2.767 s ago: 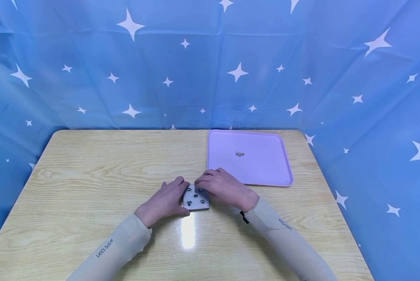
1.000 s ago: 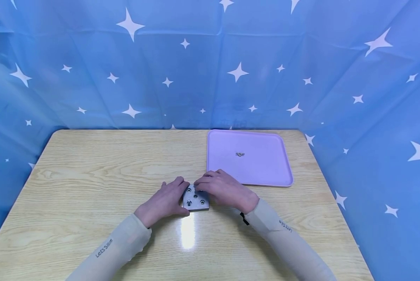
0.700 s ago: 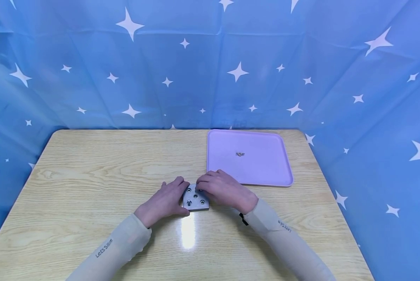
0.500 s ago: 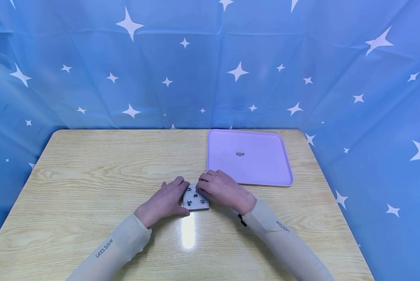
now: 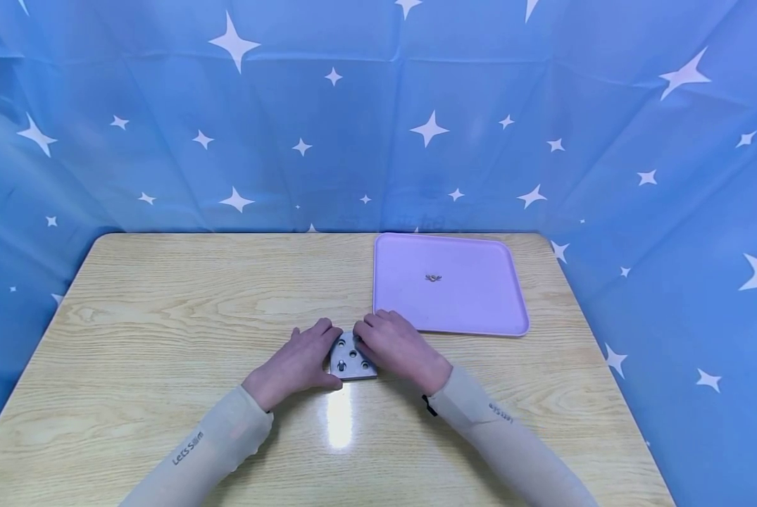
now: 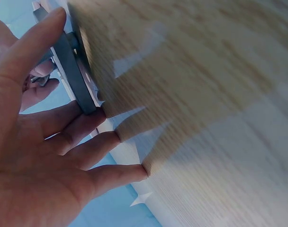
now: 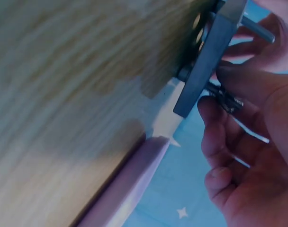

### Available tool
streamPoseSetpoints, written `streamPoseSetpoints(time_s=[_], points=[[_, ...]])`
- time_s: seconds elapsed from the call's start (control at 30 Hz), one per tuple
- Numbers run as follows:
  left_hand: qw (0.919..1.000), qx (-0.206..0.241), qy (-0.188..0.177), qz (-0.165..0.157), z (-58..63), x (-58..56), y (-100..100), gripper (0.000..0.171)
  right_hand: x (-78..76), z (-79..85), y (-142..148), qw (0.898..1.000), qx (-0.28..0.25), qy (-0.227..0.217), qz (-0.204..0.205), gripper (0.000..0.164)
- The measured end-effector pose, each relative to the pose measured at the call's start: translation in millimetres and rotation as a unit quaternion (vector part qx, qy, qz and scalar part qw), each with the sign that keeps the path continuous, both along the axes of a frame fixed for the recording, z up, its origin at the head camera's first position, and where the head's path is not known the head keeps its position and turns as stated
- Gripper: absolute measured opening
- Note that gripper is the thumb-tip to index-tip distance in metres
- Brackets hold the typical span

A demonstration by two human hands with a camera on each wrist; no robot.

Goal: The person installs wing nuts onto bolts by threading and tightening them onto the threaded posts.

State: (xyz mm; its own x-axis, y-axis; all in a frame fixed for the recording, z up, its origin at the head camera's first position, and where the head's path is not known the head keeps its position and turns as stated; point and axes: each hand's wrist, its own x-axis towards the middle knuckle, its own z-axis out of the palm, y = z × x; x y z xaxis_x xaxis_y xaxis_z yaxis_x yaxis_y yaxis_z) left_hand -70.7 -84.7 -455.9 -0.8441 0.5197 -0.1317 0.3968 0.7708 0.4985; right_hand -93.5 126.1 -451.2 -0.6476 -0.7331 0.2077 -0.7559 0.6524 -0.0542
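Note:
A grey metal plate (image 5: pixel 353 355) with several holes and one curved edge lies in front of me, held by my left hand (image 5: pixel 298 366). Its thumb presses the near edge and its fingers lie along the far-left edge. A smooth pin (image 7: pixel 258 29) stands up from the plate. My right hand (image 5: pixel 397 346) is over the plate's far-right corner, which it partly hides. Thumb and index finger pinch a small threaded metal fastener (image 7: pixel 225 98) at the plate's upper face. Short feet (image 7: pixel 184 73) show under the plate.
A purple tray (image 5: pixel 479 310) lies at the back right, just beyond the right hand. A few small metal pieces (image 5: pixel 433 278) sit together on it. A blue star-patterned curtain (image 5: pixel 277 105) surrounds the back and sides of the wooden table (image 5: pixel 194 303).
My right hand has turned at the plate's far-right corner, its wrist and forearm shifting left and its fingers curling more. The left hand and the plate have stayed where they were.

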Motion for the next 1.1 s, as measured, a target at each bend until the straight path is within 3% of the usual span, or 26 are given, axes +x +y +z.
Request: streamPoseSetpoints(time_s=[0.27,0.4,0.5,0.67,0.77,1.1], points=[[1.0000,0.000,0.004,-0.001,0.7,1.0,-0.1,0.077,5.4,-5.8,-4.7,0.999,-0.032,-0.016,-0.035,0.010],[0.9999,-0.003,0.011,-0.005,0.8,1.7,-0.2,0.078,6.0,-1.6,-1.4,0.998,-0.015,-0.034,-0.047,0.023],[0.9999,-0.003,0.013,-0.007,0.7,1.8,-0.6,0.079,3.2,9.4,4.8,0.998,0.018,-0.050,-0.025,0.033],[1.0000,-0.005,0.005,-0.003,0.5,1.1,-0.9,0.078,-3.1,24.9,13.6,0.993,0.067,-0.065,0.066,0.033],[1.0000,-0.006,0.000,-0.002,0.3,0.6,-0.7,0.078,-4.0,27.2,15.6,0.989,0.095,-0.065,0.094,0.035],[1.0000,-0.009,0.002,-0.002,-0.8,0.0,-0.1,0.080,-3.2,25.1,14.1,0.989,0.121,-0.045,0.076,0.029]])
